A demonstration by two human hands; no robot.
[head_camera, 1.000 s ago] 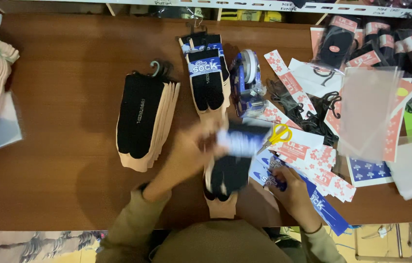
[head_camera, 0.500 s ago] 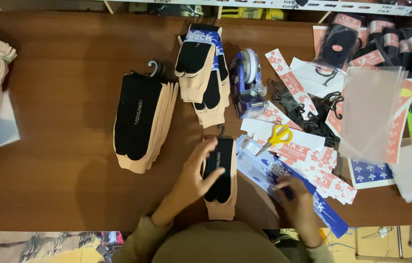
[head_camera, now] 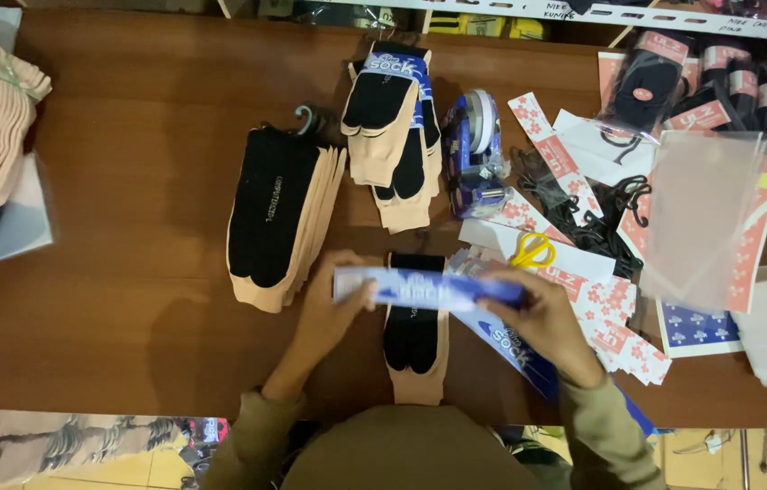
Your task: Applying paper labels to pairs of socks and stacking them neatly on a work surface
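A long blue paper label strip (head_camera: 424, 288) is stretched level across a black and beige sock pair (head_camera: 414, 340) lying on the brown table (head_camera: 129, 163). My left hand (head_camera: 333, 304) pinches the strip's left end. My right hand (head_camera: 537, 313) holds its right end. Under my right hand lies a pile of more blue label strips (head_camera: 515, 349).
A stack of unlabelled sock pairs with a hook (head_camera: 279, 218) lies to the left, and labelled pairs (head_camera: 392, 127) sit behind. A blue tape dispenser (head_camera: 474, 154), yellow scissors (head_camera: 533, 249), pink flowered labels (head_camera: 619, 313), clear bags (head_camera: 701, 213) and black hooks (head_camera: 583, 213) crowd the right side.
My right hand lifted one blue strip from the pile and brought it over the sock. My left hand left the sock's top and took the strip's left end.
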